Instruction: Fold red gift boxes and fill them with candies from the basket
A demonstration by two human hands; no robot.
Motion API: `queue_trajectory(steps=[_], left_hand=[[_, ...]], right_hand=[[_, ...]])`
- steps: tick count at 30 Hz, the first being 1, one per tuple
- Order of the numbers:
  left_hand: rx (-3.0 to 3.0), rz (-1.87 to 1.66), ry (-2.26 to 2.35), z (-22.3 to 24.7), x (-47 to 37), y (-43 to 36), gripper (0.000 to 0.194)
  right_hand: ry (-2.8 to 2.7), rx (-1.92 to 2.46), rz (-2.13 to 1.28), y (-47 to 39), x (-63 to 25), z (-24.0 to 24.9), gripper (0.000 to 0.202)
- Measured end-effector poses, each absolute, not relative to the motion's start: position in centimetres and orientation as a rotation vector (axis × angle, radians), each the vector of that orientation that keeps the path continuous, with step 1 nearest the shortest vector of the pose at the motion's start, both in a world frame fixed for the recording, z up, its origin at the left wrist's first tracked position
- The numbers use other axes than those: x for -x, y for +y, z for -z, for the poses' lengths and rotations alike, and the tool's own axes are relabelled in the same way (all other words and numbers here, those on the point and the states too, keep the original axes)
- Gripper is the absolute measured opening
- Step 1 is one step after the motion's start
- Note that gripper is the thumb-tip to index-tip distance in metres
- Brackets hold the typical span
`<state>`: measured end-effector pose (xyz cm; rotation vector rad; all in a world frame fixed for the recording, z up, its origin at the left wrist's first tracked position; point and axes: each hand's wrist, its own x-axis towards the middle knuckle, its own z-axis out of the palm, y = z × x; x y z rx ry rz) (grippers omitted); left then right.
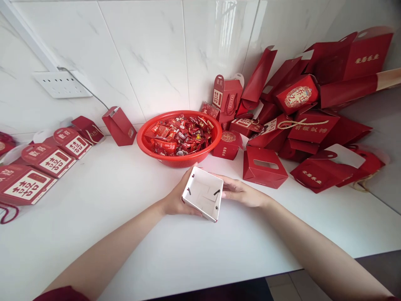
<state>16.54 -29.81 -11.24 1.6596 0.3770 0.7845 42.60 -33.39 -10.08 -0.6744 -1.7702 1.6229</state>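
The left hand (178,200) is curled around the nine o'clock side of the small box (203,188), thumb spread low from the fingers; the right hand (246,195) grips it at three o'clock, fingertips partly hidden; the box, tilted open-mouthed toward the viewer, shows a white inside with dark cord ends (216,192); the red basket (179,161) lies at eleven o'clock from it.

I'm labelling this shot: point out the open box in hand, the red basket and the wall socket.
Open box (203,190): head view, on its white inside.
Red basket (180,160): head view, on its front wall.
Wall socket (62,85): head view, on its faceplate.
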Motion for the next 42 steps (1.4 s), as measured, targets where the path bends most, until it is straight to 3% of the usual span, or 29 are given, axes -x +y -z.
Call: queue_trajectory(steps=[5,10,17,25,31,34,36,42], left_hand=[[-1.869,-0.838,0.392,11.2,-16.3,-29.4,0.138],[-1.797,-0.907,0.327,11.4,-16.5,-29.6,0.121],[-1.63,-0.707,0.316,11.8,-16.3,-28.9,0.119],[-1.684,-0.698,0.391,11.4,-15.9,-28.5,0.121],[-1.686,-0.791,0.408,11.6,-16.0,-28.8,0.099],[-1.713,-0.815,0.46,11.6,-16.1,-28.8,0.097],[-1.731,-0.833,0.486,11.6,-16.2,-28.8,0.099],[-1.756,-0.845,0.491,11.6,-16.4,-29.0,0.102]], right_hand=[[-1.715,0.702,-1.523,-33.3,-42.6,10.2,0.054],[-1.639,0.748,-1.456,-33.3,-42.5,9.7,0.046],[-1.662,0.733,-1.602,-33.3,-42.0,10.3,0.056],[-1.665,0.791,-1.527,-33.5,-41.8,10.4,0.059],[-1.699,0.971,-1.253,-33.3,-42.0,10.8,0.053],[-1.721,1.077,-1.007,-33.4,-42.2,11.4,0.054],[-1.756,1.032,-0.956,-33.6,-42.2,11.7,0.06],[-1.96,1.042,-0.874,-33.7,-42.0,12.3,0.105]])
